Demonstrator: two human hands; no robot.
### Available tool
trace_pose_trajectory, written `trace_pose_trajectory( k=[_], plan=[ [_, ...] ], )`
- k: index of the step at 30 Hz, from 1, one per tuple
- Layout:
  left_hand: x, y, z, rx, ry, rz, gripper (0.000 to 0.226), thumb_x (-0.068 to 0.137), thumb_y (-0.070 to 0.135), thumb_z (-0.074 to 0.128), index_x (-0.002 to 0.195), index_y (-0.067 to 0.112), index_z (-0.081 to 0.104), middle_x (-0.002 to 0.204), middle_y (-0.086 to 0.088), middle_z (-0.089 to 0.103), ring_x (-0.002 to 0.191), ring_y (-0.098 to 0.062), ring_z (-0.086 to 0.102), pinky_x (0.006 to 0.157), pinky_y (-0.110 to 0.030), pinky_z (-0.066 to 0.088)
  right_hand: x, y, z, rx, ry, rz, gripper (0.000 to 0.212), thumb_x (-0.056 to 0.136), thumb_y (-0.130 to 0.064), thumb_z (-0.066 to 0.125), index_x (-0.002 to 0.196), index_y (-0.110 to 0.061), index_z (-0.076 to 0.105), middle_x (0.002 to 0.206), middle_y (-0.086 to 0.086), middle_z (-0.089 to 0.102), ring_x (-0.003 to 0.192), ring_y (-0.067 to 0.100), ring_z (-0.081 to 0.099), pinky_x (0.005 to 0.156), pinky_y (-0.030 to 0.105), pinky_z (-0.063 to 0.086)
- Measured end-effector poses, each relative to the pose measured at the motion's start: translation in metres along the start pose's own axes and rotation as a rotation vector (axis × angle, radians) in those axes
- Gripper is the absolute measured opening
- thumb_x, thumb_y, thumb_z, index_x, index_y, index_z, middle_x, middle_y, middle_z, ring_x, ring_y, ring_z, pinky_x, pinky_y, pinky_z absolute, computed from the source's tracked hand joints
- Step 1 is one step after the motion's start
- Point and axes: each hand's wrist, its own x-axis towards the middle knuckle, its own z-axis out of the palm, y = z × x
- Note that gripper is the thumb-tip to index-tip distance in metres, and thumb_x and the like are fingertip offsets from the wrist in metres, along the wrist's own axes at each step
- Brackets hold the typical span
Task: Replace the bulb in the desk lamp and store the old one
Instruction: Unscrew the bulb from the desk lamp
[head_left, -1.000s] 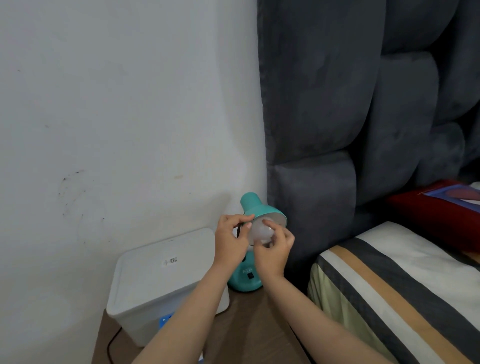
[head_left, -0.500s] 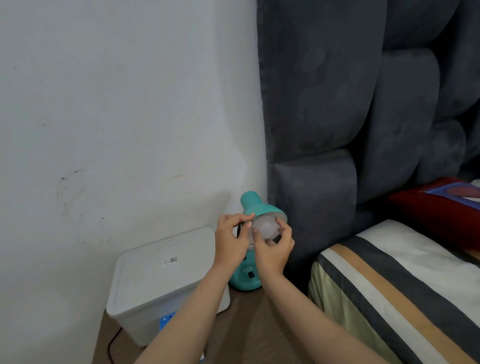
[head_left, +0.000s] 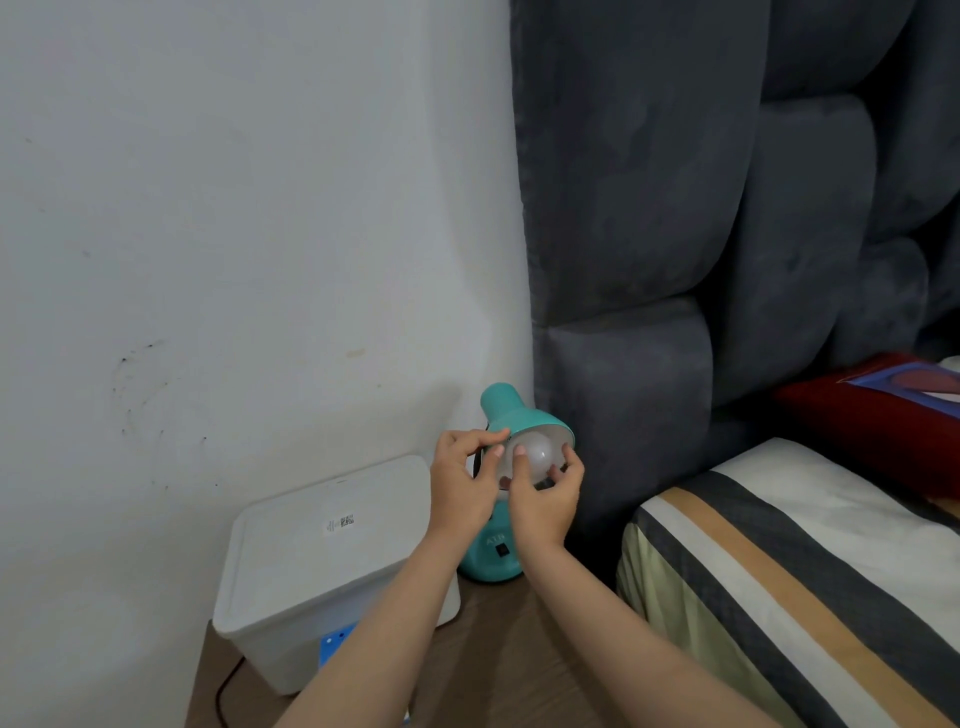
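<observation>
Head view: right hand (head_left: 545, 499) grip pinches the bulb (head_left: 535, 453); left hand (head_left: 460, 483) grip holds the lamp shade (head_left: 519, 415).

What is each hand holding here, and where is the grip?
Right hand: fingertips grip the bulb around its round globe. Left hand: thumb and fingers grip the rim of the teal lamp shade.

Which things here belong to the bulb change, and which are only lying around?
Belong: teal metal desk lamp, round frosted white bulb, left hand, right hand.

Lying about: white lidded plastic box, striped bedding, red cushion.
</observation>
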Motion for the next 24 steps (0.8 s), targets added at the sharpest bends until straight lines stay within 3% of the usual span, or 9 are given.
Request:
trace_pose_trajectory(
  k=[1, 5, 7, 9, 12, 16, 18, 21, 24],
  plan=[
    [0.0001, 0.0000, -0.0001, 0.001, 0.001, 0.001, 0.021, 0.086, 0.011, 0.061, 0.094, 0.029, 0.068, 0.098, 0.000, 0.055, 0.096, -0.003, 0.056, 0.084, -0.002, 0.040, 0.0001, 0.0001, -0.0003, -0.007, -0.009, -0.002, 0.060, 0.081, -0.032, 0.071, 0.132, -0.029, 0.040, 0.137, 0.008, 0.046, 0.114, 0.020, 0.055, 0.089, 0.038, 0.056],
    [0.0009, -0.0004, -0.0007, 0.011, 0.005, 0.009, 0.023, 0.086, 0.009, 0.061, 0.094, 0.029, 0.068, 0.097, 0.001, 0.056, 0.095, -0.004, 0.056, 0.085, -0.004, 0.041, 0.0036, -0.0013, -0.0063, -0.018, -0.074, -0.061, 0.049, 0.080, 0.001, 0.069, 0.122, -0.014, 0.051, 0.133, 0.012, 0.042, 0.088, 0.003, 0.055, 0.063, 0.009, 0.051],
    [0.0008, -0.0008, -0.0003, 0.013, 0.001, 0.005, 0.022, 0.086, 0.010, 0.061, 0.094, 0.029, 0.068, 0.097, 0.001, 0.055, 0.096, -0.005, 0.056, 0.085, -0.003, 0.040, 0.0032, -0.0013, -0.0071, 0.010, -0.080, -0.074, 0.051, 0.077, 0.000, 0.073, 0.121, -0.012, 0.050, 0.132, 0.010, 0.040, 0.085, 0.001, 0.055, 0.061, 0.005, 0.049],
    [0.0001, -0.0012, 0.0004, 0.010, -0.003, 0.005, 0.020, 0.086, 0.011, 0.061, 0.096, 0.027, 0.068, 0.098, 0.000, 0.056, 0.096, -0.005, 0.056, 0.085, -0.004, 0.041, -0.0006, -0.0019, -0.0046, 0.047, -0.050, -0.054, 0.058, 0.077, -0.015, 0.076, 0.126, -0.018, 0.045, 0.132, 0.008, 0.041, 0.093, 0.008, 0.058, 0.067, 0.011, 0.053],
    [-0.0007, -0.0015, 0.0006, 0.006, 0.001, 0.006, 0.020, 0.086, 0.011, 0.061, 0.096, 0.028, 0.068, 0.098, -0.001, 0.056, 0.096, -0.005, 0.056, 0.086, -0.004, 0.041, -0.0017, 0.0006, -0.0021, 0.044, -0.026, 0.008, 0.060, 0.079, -0.031, 0.073, 0.129, -0.028, 0.042, 0.135, 0.009, 0.046, 0.111, 0.020, 0.056, 0.089, 0.037, 0.056],
    [-0.0002, -0.0012, -0.0003, 0.002, 0.007, 0.003, 0.024, 0.086, 0.010, 0.061, 0.093, 0.032, 0.067, 0.096, 0.002, 0.055, 0.095, -0.005, 0.057, 0.085, -0.003, 0.040, 0.0046, 0.0000, -0.0059, 0.019, -0.075, -0.045, 0.047, 0.076, 0.004, 0.069, 0.114, -0.019, 0.054, 0.131, 0.012, 0.044, 0.107, 0.026, 0.059, 0.084, 0.031, 0.056],
    [-0.0004, -0.0011, 0.0001, 0.009, 0.005, 0.004, 0.023, 0.086, 0.010, 0.061, 0.093, 0.031, 0.067, 0.096, 0.003, 0.055, 0.095, -0.005, 0.057, 0.085, -0.003, 0.041, 0.0046, -0.0037, -0.0068, 0.023, -0.076, -0.057, 0.048, 0.074, 0.006, 0.070, 0.113, -0.017, 0.056, 0.131, 0.012, 0.043, 0.103, 0.024, 0.060, 0.086, 0.036, 0.056],
    [-0.0016, -0.0007, 0.0013, -0.001, 0.007, 0.000, 0.023, 0.086, 0.010, 0.061, 0.094, 0.031, 0.067, 0.097, 0.003, 0.055, 0.095, -0.003, 0.056, 0.085, -0.003, 0.040, 0.0027, -0.0021, -0.0030, 0.057, -0.027, -0.017, 0.054, 0.076, -0.018, 0.076, 0.123, -0.022, 0.049, 0.129, 0.008, 0.045, 0.104, 0.017, 0.057, 0.092, 0.039, 0.054],
    [-0.0023, -0.0007, 0.0014, -0.014, 0.015, -0.007, 0.023, 0.086, 0.011, 0.062, 0.093, 0.031, 0.068, 0.097, 0.003, 0.055, 0.096, -0.004, 0.057, 0.085, -0.003, 0.041, 0.0016, 0.0012, 0.0005, 0.088, -0.011, 0.058, 0.057, 0.074, -0.042, 0.074, 0.124, -0.036, 0.045, 0.128, 0.006, 0.052, 0.109, 0.024, 0.061, 0.089, 0.044, 0.056]
  ],
)
